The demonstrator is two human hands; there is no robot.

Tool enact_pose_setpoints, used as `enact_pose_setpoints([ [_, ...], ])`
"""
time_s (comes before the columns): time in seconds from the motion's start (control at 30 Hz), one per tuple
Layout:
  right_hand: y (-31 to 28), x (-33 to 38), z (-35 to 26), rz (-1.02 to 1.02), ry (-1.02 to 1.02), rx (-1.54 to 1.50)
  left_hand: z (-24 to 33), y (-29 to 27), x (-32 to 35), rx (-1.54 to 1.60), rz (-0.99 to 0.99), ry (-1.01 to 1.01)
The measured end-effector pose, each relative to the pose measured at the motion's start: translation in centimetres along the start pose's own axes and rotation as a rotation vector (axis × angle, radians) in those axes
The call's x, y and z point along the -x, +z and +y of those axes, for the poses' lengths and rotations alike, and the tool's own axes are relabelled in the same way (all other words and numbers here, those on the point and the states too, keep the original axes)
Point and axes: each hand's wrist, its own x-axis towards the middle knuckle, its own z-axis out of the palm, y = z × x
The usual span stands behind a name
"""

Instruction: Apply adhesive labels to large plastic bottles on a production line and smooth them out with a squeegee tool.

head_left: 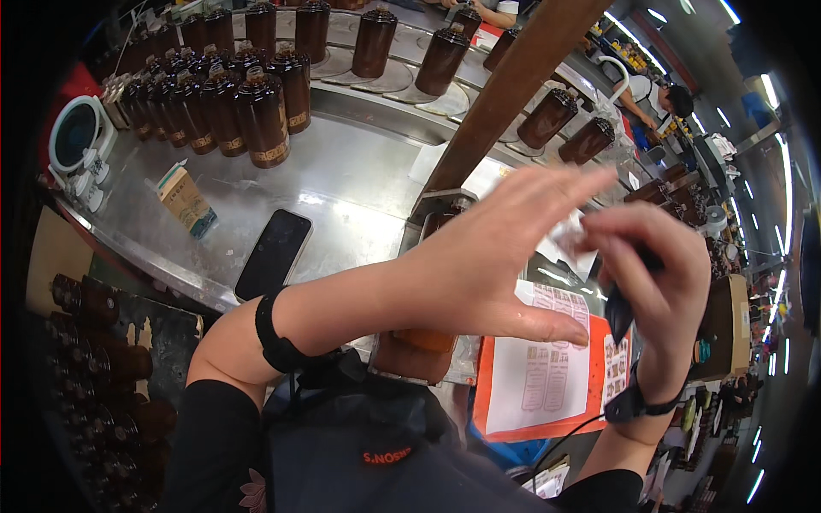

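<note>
My left hand (505, 248) reaches across the middle with its thumb and fingers stretched out, the fingertips smeared by motion. Facing it, my right hand (650, 256) is curled, thumb and fingers drawn together. Between the two, a small whitish, blurred bit (566, 231) shows at the right fingertips; its kind cannot be made out. A dark shape (619, 312) sits under the right palm, partly hidden. Beneath my left forearm lies a brown glass bottle (412, 357), mostly covered. Printed label sheets (547, 385) rest on an orange-red board (505, 419) below my hands.
Several dark brown bottles (227, 111) stand at the back left of the metal table (342, 179). A phone (274, 252) and a carton (186, 201) lie nearer. More bottles (375, 43) stand along a conveyor behind. A brown post (505, 94) rises ahead; a co-worker (646, 98) is beyond.
</note>
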Motion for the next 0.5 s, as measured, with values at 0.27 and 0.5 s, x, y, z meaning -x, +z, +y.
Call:
enact_pose_setpoints([
  [0.27,1.7,9.2,-1.7,0.337,0.272,-0.398,2.6,-1.8,4.7,0.428,-0.4,-0.446],
  [0.5,8.5,14.8,1.5,0.455,0.848,-0.804,3.3,-4.5,8.6,0.19,-0.38,-0.733],
])
